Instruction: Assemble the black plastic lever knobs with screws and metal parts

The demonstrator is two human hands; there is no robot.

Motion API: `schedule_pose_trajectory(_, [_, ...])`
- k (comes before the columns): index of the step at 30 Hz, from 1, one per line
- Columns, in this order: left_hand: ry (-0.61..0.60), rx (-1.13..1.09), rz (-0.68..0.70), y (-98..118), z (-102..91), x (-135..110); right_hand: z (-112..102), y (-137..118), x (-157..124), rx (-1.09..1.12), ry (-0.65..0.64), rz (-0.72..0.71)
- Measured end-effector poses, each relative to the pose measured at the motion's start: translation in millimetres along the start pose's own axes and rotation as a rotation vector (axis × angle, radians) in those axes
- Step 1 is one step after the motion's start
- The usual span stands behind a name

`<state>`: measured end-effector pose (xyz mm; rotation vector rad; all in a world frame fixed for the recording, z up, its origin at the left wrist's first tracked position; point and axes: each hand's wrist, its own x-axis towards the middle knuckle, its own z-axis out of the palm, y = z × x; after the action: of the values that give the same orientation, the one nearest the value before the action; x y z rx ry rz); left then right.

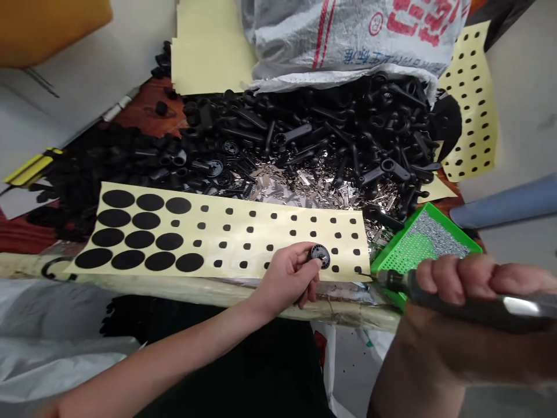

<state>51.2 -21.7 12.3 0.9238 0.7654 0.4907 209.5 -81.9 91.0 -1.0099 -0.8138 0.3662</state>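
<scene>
My left hand grips a small round black plastic part and holds it over the near right end of a pale yellow sticker sheet covered in large black ovals and small black dots. My right hand is closed around a grey powered screwdriver lying level, its thin tip pointing left toward the sheet's right corner, a short way from the part.
A large heap of black plastic parts and shiny metal pieces spills from a white woven sack. A green tray of small screws stands at the right. More yellow sheets lie behind.
</scene>
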Motion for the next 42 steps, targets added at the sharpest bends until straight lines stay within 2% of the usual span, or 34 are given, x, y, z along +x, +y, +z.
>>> schedule_pose_trajectory(3, [-0.002, -0.006, 0.007, -2.8, -2.1, 0.6, 31.2, 6.3, -6.0, 0.028, -0.002, 0.023])
schedule_pose_trajectory(6, [-0.006, -0.017, 0.01, -4.8, -2.5, 1.2, 46.3, 11.2, -8.1, 0.059, -0.038, 0.059])
schedule_pose_trajectory(13, [0.001, -0.039, 0.008, -3.3, -1.1, 1.6, 44.8, 19.9, -10.4, 0.048, -0.085, 0.043])
schedule_pose_trajectory(23, [0.001, -0.028, 0.008, -3.0, -1.3, 1.2, 43.9, 27.9, -16.2, 0.024, -0.05, 0.072])
schedule_pose_trajectory(32, [0.071, -0.037, 0.016, -3.6, 3.0, 0.1, 56.6, 30.5, -21.2, -0.016, -0.085, 0.1])
schedule_pose_trajectory(38, [0.101, -0.043, 0.007, -4.0, 3.9, -1.6, 62.5, 36.2, -25.7, -0.086, -0.047, 0.052])
schedule_pose_trajectory(42, [0.117, -0.027, -0.003, -5.2, 3.6, -0.3, 65.2, 40.7, -28.9, -0.079, 0.084, 0.018])
